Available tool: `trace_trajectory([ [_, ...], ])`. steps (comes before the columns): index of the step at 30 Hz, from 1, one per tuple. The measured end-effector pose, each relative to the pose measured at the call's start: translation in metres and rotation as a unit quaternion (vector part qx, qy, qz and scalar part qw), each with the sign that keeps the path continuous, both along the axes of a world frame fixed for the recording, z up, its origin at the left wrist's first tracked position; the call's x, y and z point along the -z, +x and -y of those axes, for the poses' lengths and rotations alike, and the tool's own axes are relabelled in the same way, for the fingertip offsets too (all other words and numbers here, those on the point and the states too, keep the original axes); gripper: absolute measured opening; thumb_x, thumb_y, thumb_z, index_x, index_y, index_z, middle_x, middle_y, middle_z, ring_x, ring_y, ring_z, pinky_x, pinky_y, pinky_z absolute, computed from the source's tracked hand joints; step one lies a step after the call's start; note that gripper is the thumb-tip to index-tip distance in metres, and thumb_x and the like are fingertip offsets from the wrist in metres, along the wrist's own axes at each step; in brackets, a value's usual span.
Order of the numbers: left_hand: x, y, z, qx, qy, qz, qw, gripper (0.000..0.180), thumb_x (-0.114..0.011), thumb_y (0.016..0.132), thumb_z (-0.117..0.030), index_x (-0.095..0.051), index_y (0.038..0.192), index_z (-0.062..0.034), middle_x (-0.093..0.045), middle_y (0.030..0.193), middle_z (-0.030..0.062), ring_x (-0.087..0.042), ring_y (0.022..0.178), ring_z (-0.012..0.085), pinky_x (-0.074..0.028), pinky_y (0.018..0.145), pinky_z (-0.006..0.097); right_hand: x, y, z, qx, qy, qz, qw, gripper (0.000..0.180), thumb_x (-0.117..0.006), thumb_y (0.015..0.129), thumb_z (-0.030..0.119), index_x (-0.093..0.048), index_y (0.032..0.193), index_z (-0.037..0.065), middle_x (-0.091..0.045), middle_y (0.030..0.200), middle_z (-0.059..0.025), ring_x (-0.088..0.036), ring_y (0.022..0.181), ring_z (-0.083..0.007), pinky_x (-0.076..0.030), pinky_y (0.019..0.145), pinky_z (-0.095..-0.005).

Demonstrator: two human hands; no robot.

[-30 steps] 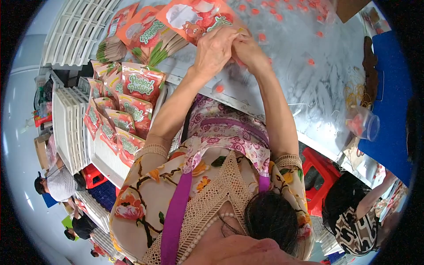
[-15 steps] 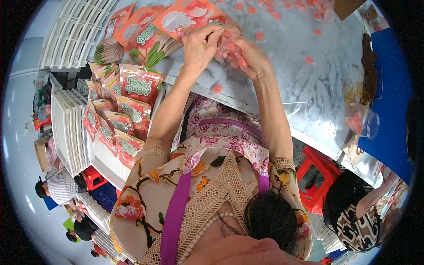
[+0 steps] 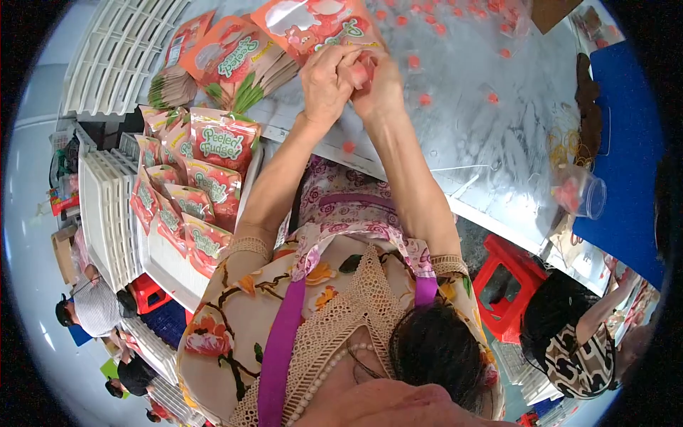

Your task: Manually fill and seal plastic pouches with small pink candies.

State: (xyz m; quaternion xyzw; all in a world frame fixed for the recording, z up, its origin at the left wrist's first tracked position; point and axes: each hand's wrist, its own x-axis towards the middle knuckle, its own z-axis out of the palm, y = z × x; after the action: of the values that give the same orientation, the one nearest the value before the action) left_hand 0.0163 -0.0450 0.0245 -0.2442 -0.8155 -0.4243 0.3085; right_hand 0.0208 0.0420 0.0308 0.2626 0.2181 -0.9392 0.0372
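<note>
At the table's near edge, my left hand (image 3: 327, 84) is closed, its fingers pinching the near edge of a flat red-and-pink printed pouch (image 3: 313, 27). My right hand (image 3: 380, 89) curls around several red candies (image 3: 361, 74) in clear wrappers, right against the left fingers at the pouch's edge. The right fingertips are partly hidden, and I cannot tell whether any candy is inside the pouch. Stacks of similar flat pouches (image 3: 231, 55) lie fanned out to the left. A single wrapped candy (image 3: 348, 146) sits near the table's edge below my hands.
On my left, a white crate (image 3: 165, 250) holds several filled standing pouches (image 3: 220, 142), beside stacked white trays (image 3: 110, 213). Loose wrapped candies (image 3: 492, 97) are scattered over the marbled table (image 3: 469, 135). A clear tub (image 3: 580, 193) lies at right, above a red stool (image 3: 506, 285). Other people work nearby.
My right hand has moved left and tucked in against my left hand, bringing the candies to the pouch's edge. The held pouch has tilted and shifted slightly.
</note>
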Motion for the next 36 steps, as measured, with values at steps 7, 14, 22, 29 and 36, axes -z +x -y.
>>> trace_trajectory([
  [7,-0.002,0.0,0.001,-0.02,0.133,0.198,0.971,0.014,-0.064,0.085,-0.008,-0.069,0.096,-0.0012,-0.069,0.081,0.0071,-0.062,0.073,0.0123,-0.05,0.068,0.028,0.0,0.019,-0.032,-0.134,-0.088,-0.141,0.977,0.026,-0.053,0.088,0.017,-0.055,0.11,0.005,-0.058,0.109,-0.0066,-0.056,0.097,-0.0177,-0.045,0.081,-0.034],
  [14,-0.013,-0.001,0.008,0.0,0.133,0.232,0.964,0.016,-0.061,0.088,-0.006,-0.071,0.099,-0.0036,-0.069,0.076,0.0071,-0.062,0.057,0.0102,-0.048,0.051,0.025,0.0,0.018,-0.02,-0.141,0.071,-0.143,0.977,0.031,-0.06,0.085,0.001,-0.054,0.115,0.003,-0.059,0.109,-0.0068,-0.057,0.095,-0.0154,-0.049,0.075,-0.0275],
  [22,-0.004,0.005,-0.016,0.002,0.079,0.122,0.989,0.015,-0.059,0.088,-0.007,-0.069,0.098,-0.0016,-0.067,0.078,0.0098,-0.061,0.066,0.0141,-0.049,0.064,0.028,0.012,-0.002,-0.005,0.061,0.164,-0.014,0.985,0.024,-0.05,0.086,-0.004,-0.058,0.109,-0.003,-0.063,0.102,-0.0132,-0.063,0.08,-0.0217,-0.054,0.065,-0.031],
  [29,0.001,-0.008,-0.013,-0.091,0.087,0.161,0.979,0.015,-0.057,0.086,-0.007,-0.069,0.094,-0.0017,-0.067,0.074,0.0131,-0.062,0.065,0.0201,-0.049,0.064,0.03,0.019,-0.003,-0.019,-0.069,0.01,-0.134,0.989,0.016,-0.058,0.089,0.008,-0.06,0.104,0.001,-0.063,0.097,-0.0056,-0.059,0.085,-0.0162,-0.047,0.076,-0.0306],
  [36,-0.006,-0.011,-0.004,-0.006,0.147,0.292,0.945,0.015,-0.059,0.087,-0.01,-0.07,0.092,-0.0007,-0.067,0.067,0.0122,-0.061,0.055,0.0146,-0.047,0.056,0.03,0.003,0.013,-0.028,-0.102,0.084,-0.154,0.979,0.023,-0.063,0.088,0.014,-0.059,0.107,0.003,-0.061,0.104,-0.0046,-0.058,0.087,-0.0146,-0.046,0.074,-0.0258],
])
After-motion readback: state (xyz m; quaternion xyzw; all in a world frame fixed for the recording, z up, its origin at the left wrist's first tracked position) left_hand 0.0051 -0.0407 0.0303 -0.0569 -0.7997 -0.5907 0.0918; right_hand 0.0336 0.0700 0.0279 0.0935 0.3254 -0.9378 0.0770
